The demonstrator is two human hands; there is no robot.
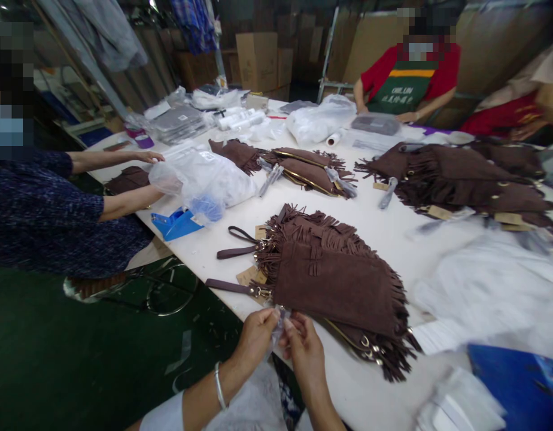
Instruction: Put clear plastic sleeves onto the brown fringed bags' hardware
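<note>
At the near edge of the table, my left hand [257, 335] and my right hand [304, 347] are close together, fingertips pinching a small piece of clear plastic [279, 328]. Whether something lies inside the plastic is hard to make out. Just beyond my fingers lies a stack of dark brown fringed bags [334, 287], the top one flat with its fringe spread at the sides. Gold zips and metal rings show along the stack's near edge. Brown wrist straps [229, 287] and a cardboard tag [252, 275] stick out at its left.
More brown bags [465, 173] lie at the right and others [307, 170] farther back. A blue tape dispenser [175, 223] sits by the left edge, near a person's hands on plastic bags [209, 176]. A blue box [519, 383] is near right. Another person [404, 87] stands across the table.
</note>
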